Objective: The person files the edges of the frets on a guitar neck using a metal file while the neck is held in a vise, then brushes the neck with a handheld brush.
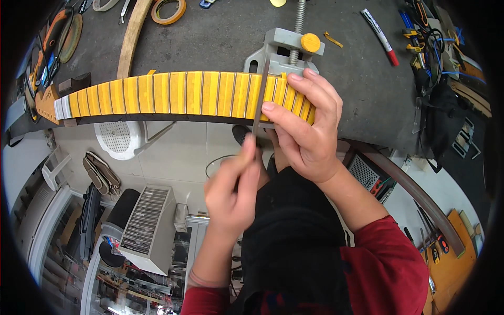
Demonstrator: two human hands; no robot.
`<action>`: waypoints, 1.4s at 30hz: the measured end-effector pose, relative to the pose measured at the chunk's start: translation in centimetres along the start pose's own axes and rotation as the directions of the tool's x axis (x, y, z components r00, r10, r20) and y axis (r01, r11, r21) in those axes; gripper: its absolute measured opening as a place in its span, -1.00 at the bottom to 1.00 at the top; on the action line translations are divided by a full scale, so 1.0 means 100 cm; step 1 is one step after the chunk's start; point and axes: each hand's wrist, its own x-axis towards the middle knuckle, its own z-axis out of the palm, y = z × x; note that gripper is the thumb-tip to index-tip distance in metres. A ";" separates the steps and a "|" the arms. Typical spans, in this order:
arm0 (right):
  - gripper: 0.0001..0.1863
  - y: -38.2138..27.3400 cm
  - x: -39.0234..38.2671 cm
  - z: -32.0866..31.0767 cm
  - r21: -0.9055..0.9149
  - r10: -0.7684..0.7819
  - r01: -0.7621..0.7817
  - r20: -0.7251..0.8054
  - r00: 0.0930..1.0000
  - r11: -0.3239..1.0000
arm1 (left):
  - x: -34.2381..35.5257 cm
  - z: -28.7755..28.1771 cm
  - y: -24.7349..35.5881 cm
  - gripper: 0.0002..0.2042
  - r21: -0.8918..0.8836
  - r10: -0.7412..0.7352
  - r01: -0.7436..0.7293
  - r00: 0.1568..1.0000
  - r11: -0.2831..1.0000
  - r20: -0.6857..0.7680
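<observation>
A guitar neck (163,94) lies across the bench's near edge, fret side up, with yellow tape between its metal frets and its headstock (47,105) at the far left. My left hand (232,189), a little blurred, is closed around the near end of a slim metal file (261,97). The file crosses the fretboard toward its right end. My right hand (315,123) rests over that end, its thumb and fingers apart, one digit against the file and the others along the far edge. Behind the neck stands a grey vise (286,39) with a yellow round cap.
On the dark bench (210,42) are a curved wooden strip (134,39), a tape roll (169,9), a marker (380,37) and a yellow tape scrap (333,39). Tools and cables crowd both ends. Below are a white stool (122,139) and a slatted box (147,228).
</observation>
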 end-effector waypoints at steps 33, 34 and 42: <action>-0.33 -0.004 0.005 0.001 0.011 -0.002 0.002 0.006 1.000 1.000 | 0.026 0.005 0.025 -0.60 0.261 0.206 -0.201 0.979 0.944 0.011; -0.32 -0.005 0.006 0.002 0.014 -0.004 0.004 0.001 1.000 1.000 | 0.040 0.009 0.024 -0.60 0.261 0.208 -0.203 0.978 0.944 0.008; -0.34 -0.003 0.004 -0.002 -0.001 0.001 -0.001 0.020 1.000 1.000 | -0.033 -0.012 -0.006 -0.59 0.271 0.300 -0.295 0.954 0.916 0.025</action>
